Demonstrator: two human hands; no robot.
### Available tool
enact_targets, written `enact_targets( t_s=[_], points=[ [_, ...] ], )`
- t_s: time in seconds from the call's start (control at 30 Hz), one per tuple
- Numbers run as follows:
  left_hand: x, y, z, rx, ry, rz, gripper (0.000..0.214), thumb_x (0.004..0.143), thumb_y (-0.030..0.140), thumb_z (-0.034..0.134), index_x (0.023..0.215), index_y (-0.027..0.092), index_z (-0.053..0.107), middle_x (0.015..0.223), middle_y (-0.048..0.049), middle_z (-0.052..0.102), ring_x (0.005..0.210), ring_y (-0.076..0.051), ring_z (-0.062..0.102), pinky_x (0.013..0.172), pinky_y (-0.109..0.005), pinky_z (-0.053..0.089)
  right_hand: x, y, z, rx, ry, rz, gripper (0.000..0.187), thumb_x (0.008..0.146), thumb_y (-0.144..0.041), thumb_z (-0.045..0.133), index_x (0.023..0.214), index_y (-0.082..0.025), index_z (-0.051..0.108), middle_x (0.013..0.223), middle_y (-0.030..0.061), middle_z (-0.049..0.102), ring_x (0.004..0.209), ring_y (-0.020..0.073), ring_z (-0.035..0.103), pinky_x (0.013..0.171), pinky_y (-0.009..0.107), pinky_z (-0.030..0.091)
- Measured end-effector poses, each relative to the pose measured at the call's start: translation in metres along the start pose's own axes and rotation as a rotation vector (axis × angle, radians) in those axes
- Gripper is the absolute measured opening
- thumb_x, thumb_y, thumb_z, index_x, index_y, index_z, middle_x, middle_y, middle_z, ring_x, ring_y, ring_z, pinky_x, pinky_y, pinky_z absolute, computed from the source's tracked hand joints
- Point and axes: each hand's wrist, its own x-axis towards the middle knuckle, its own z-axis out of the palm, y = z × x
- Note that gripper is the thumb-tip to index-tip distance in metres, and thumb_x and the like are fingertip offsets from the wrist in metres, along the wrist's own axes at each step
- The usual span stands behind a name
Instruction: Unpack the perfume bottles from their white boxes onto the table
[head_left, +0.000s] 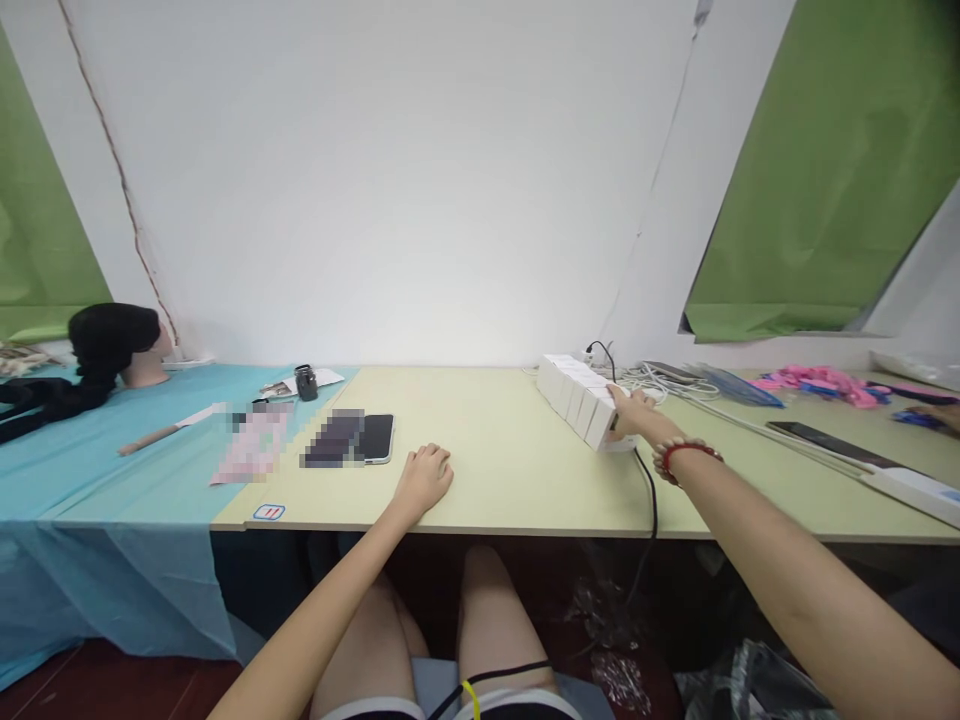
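Bright, even light fills the wall (pixel 450 180) and table (pixel 487 420), while the floor (pixel 105 685) lies dim. The boxes (pixel 574 393) look nearly washed out. Wide-angle stretch slants the curtains (pixel 832 200) near the edges, and coarse pixel blocks mask part of the phone (pixel 379 438).

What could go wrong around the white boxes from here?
1. Right hand is at the near end of the row of white boxes; an uneven push might skew or topple some.
2. Black cable hangs over the table's front edge close to that end; it could snag if caught.
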Motion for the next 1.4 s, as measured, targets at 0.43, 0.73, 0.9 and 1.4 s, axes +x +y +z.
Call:
enact_targets(
  t_s=[0.43, 0.73, 0.9, 1.4],
  points=[
    [-0.001, 0.001, -0.003, 0.002, -0.013, 0.003, 0.029, 0.085, 0.022, 0.038, 0.107, 0.018, 0.056, 0.11, -0.0081, 0.057, 0.104, -0.02, 0.051, 0.088, -0.033, 0.035, -0.004, 0.004, 0.002, 0.024, 0.06, -0.061, 0.107, 0.044, -0.024, 0.076, 0.136, -0.024, 0.023, 0.129, 0.0212, 0.032, 0.115, 0.0466, 0.035, 0.082, 0.053, 0.038],
    [0.0, 0.001, -0.001, -0.013, -0.009, 0.0, 0.029, 0.084, 0.021, 0.039, 0.106, 0.018, 0.057, 0.11, -0.0084, 0.058, 0.103, -0.02, 0.051, 0.088, -0.033, 0.035, -0.019, 0.008, -0.004, -0.002, 0.131, -0.136, 0.097, 0.051, -0.027, 0.075, 0.134, -0.02, 0.025, 0.125, 0.0189, 0.042, 0.113, 0.0362, 0.043, 0.084, 0.043, 0.04],
    [0.0, 0.001, 0.0, -0.011, -0.014, -0.002, 0.029, 0.084, 0.021, 0.039, 0.107, 0.019, 0.056, 0.11, -0.0077, 0.057, 0.105, -0.02, 0.05, 0.089, -0.033, 0.034, -0.028, 0.008, 0.002, 0.018, 0.218, -0.152, 0.107, 0.051, -0.026, 0.076, 0.138, -0.021, 0.014, 0.128, 0.0176, 0.041, 0.12, 0.0343, 0.036, 0.09, 0.043, 0.037],
    [0.0, 0.002, -0.002, 0.006, -0.009, 0.006, 0.028, 0.083, 0.019, 0.04, 0.105, 0.019, 0.057, 0.107, -0.0074, 0.057, 0.103, -0.021, 0.05, 0.087, -0.034, 0.034, -0.05, 0.028, 0.041, 0.281, 0.216, 0.132, 0.116, 0.055, -0.055, 0.067, 0.138, -0.011, -0.001, 0.121, 0.0258, 0.043, 0.109, 0.0396, 0.046, 0.08, 0.049, 0.043]
  ],
)
